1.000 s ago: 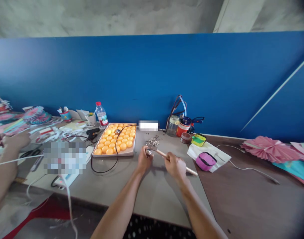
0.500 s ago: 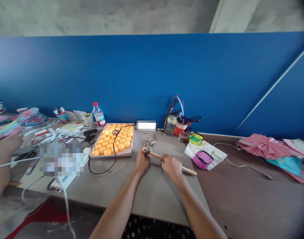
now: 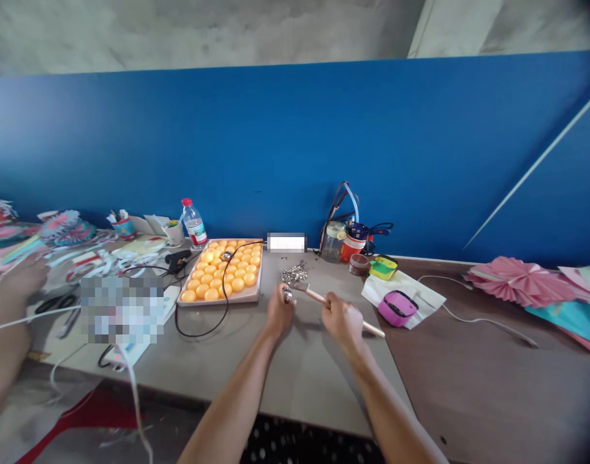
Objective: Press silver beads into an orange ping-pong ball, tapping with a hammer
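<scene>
Between the fingers of my left hand (image 3: 279,310) is a small shiny silver ball (image 3: 287,296). My right hand (image 3: 342,318) grips a long, pale wooden-handled tool (image 3: 373,330), whose flat dark tip points left, a short gap from the ball. I cannot make out whether the tip is a brush or a blade. Just beyond both hands lies a loose heap of tiny glittering silver pieces (image 3: 295,273). To the left, orange ping-pong balls (image 3: 237,284) fill a shallow tray (image 3: 249,299). Another silver ball (image 3: 226,256) sits among them, and a black cable crosses over.
A glass jar (image 3: 333,243), an orange cup (image 3: 351,249) and a small brown pot (image 3: 358,263) stand at the back. A purple case (image 3: 397,309) rests on white paper (image 3: 427,298). Left are a water bottle (image 3: 195,225), a glue gun (image 3: 177,260) and another person's hand (image 3: 21,280).
The tool's tip has moved off the silver ball as my right hand shifted slightly right. More of the ball shows in my left hand. The view has shifted a little.
</scene>
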